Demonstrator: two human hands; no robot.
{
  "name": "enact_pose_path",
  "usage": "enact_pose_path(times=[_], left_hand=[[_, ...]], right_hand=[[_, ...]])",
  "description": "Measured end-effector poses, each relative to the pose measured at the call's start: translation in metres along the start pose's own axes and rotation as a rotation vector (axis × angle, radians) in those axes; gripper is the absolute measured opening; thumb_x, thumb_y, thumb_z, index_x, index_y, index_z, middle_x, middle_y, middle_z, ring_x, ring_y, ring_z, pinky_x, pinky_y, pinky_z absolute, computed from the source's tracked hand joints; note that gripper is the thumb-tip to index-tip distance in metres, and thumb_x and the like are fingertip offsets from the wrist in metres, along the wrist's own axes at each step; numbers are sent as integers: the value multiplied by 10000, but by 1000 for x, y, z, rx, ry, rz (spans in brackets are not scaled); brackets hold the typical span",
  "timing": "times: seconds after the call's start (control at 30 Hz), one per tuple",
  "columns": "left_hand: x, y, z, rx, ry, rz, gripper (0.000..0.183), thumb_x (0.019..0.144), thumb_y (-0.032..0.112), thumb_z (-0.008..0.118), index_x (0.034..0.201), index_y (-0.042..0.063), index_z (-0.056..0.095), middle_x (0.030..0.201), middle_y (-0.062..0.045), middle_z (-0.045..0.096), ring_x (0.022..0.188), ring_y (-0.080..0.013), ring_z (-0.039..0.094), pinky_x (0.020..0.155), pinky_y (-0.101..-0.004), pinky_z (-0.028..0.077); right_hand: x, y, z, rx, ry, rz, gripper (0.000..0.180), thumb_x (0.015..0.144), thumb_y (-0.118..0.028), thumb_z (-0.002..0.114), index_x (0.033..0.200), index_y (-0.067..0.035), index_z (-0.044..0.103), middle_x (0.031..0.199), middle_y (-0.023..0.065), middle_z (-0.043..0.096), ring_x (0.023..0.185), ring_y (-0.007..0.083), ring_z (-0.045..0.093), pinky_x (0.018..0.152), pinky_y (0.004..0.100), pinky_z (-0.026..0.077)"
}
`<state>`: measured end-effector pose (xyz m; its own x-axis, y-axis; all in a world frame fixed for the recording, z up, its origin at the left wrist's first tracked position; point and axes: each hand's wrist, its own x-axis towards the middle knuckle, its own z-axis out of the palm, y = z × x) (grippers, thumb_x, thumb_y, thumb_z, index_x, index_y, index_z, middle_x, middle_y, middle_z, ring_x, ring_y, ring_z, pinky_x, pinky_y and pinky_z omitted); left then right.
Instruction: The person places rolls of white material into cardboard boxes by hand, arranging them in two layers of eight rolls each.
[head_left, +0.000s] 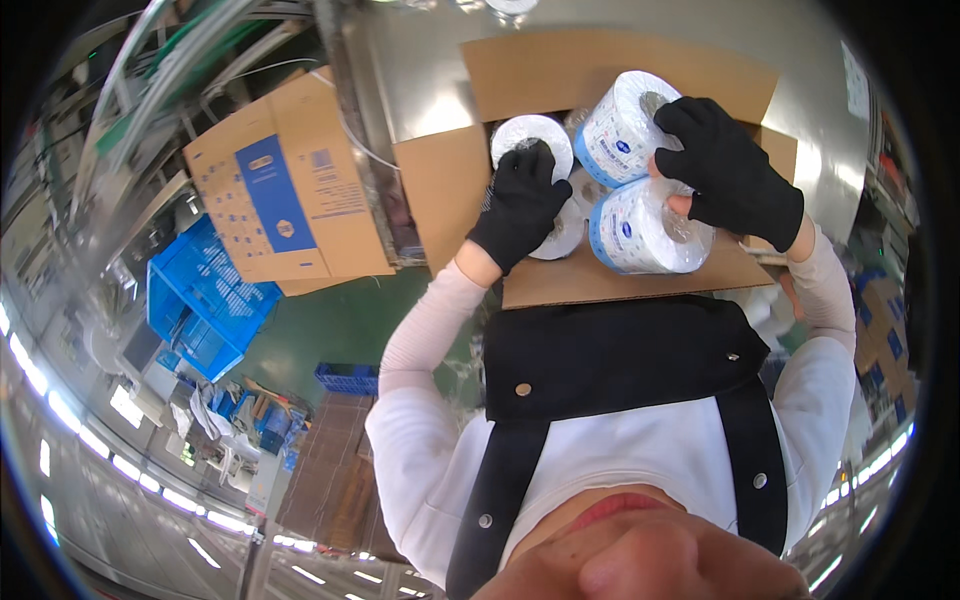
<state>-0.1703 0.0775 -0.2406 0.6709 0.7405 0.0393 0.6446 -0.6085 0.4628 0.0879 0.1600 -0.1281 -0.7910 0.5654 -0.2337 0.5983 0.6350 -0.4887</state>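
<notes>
An open cardboard box (439, 191) with spread flaps stands before me, with plastic-wrapped white paper rolls inside. My left hand (525, 199), in a black fingertip-less glove, curls its fingers into the core of a white roll (529, 131) at the box's left. Part of another roll (564, 238) shows under that hand. My right hand (724, 161), gloved alike, holds two wrapped rolls with blue-edged printing, its fingers at their cores. The upper roll (619, 135) is tilted and touches the lower roll (637, 229), which lies over the near flap. My right fingers are partly hidden inside the cores.
The box rests on a shiny metal table (427, 60). Left of it stand printed cardboard sheets or flattened boxes (289, 180) and a blue plastic bin (214, 300). A white cord (352, 135) hangs near the table's left edge. More cartons (889, 345) are at far right.
</notes>
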Motion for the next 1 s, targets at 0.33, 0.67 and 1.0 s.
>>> enact_pose_path(times=[0.33, 0.67, 1.0], left_hand=[[0, -6, -15, -77, -105, 5, 133, 723, 119, 629, 851, 89, 649, 1072, -208, 534, 979, -367, 508, 819, -439, 414], [-7, 10, -29, -66, -96, 1, 118, 688, 107, 624, 791, 52, 639, 981, -179, 526, 912, -326, 499, 791, -409, 410], [6, -22, -44, -360, -215, -9, 337, 630, 119, 717, 961, 86, 664, 1025, -174, 546, 963, -332, 529, 790, -387, 430]], right_hand=[[8, -28, 27, -50, 60, -44, 139, 579, -185, 663, 708, -150, 624, 953, 116, 550, 984, 304, 516, 891, 471, 412], [-7, -31, 52, -52, 66, -11, 203, 544, -224, 658, 702, -117, 589, 940, 126, 523, 965, 303, 502, 888, 468, 393], [35, -20, 115, 19, 69, -28, 410, 619, -226, 668, 1011, -113, 631, 953, 188, 542, 961, 347, 512, 860, 452, 396]])
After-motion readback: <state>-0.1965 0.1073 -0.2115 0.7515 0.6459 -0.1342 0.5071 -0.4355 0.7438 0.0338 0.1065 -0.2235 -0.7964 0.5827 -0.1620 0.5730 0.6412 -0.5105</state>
